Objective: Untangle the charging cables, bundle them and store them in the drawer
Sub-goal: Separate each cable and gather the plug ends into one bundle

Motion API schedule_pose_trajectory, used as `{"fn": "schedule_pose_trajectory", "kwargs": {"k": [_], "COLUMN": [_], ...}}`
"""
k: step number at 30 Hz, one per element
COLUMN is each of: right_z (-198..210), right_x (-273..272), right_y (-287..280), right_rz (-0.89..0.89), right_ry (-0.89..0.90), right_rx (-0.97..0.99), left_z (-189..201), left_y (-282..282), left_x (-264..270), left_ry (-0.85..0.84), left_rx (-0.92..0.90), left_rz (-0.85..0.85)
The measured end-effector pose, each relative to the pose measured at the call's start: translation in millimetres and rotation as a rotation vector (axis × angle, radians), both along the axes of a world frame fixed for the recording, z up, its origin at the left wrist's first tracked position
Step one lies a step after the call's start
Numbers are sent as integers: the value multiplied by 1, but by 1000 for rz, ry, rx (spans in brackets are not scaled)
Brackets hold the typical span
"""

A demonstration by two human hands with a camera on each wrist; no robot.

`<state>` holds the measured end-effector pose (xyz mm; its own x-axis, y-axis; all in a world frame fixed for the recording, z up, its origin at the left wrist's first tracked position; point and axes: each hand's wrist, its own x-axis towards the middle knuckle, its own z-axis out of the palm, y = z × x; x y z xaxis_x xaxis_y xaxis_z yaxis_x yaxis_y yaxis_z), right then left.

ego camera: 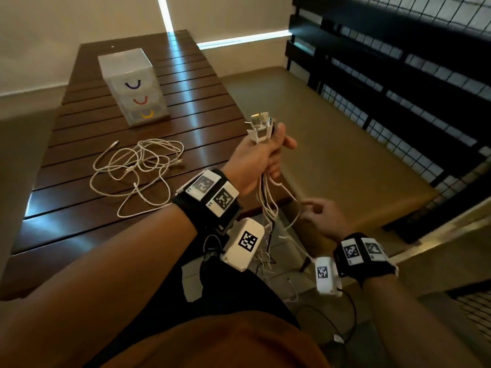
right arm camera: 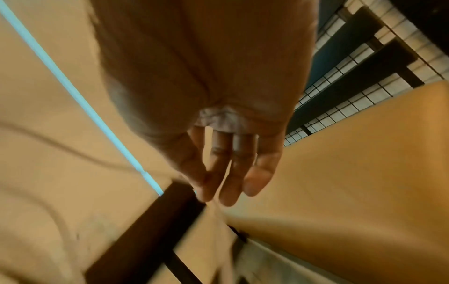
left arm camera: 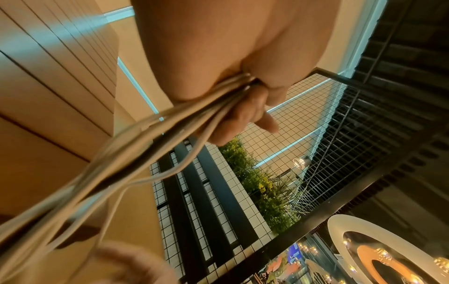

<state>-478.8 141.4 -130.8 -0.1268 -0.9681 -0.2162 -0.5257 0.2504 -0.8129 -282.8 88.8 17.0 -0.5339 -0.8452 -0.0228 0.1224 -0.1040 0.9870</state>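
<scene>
My left hand [ego camera: 268, 155] is raised past the table's right edge. It grips a bunch of white charging cables [ego camera: 267, 205], and their white plug adapters [ego camera: 260, 127] stick up out of the fist. The left wrist view shows the fingers [left arm camera: 245, 115] curled round the strands [left arm camera: 155, 138]. Lower right, my right hand [ego camera: 309, 208] pinches one hanging white strand [ego camera: 296, 200] between thumb and fingertips [right arm camera: 228, 194]. A second tangle of white cables [ego camera: 138, 171] lies loose on the table. The translucent drawer unit [ego camera: 132, 86] stands behind it, its three drawers closed.
The dark slatted wooden table [ego camera: 79, 235] fills the left. A tan ledge [ego camera: 345, 155] and a black mesh railing [ego camera: 398, 102] lie to the right. The loose ends of the held cables trail down towards the floor by my legs [ego camera: 265, 261].
</scene>
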Motion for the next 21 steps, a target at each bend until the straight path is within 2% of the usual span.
{"fn": "schedule_pose_trajectory", "kwargs": {"k": [2,3,5,6,7,8,13,20,21], "right_z": [32,50,85,96,102,104,62,-13,-26], "right_x": [7,12,26,33,41,50,80,60,54], "right_y": [-5,-7,-4,-2,-1,-2,-12,-10,-9], "right_rz": [-83,-68,90,210,304,367,254,67,34], "right_ry": [-70,-166,-516,-636,-679,-678,-529,-497,-448], "right_rx": [-129,-173,-207,-206,-192,-187,-140,28,75], "left_z": [-3,-5,-6,-6,-6,-5,1,12,15], "left_y": [3,4,5,6,7,7,-1,-11,-13], "left_x": [-5,-7,-13,-16,-19,-21,-23,-20,-19], "left_ry": [-13,-5,36,57,72,83,150,87,91], "left_rx": [-10,-8,19,32,41,47,23,-83,-105], "left_rz": [-6,-3,9,20,39,69,236,281,292]}}
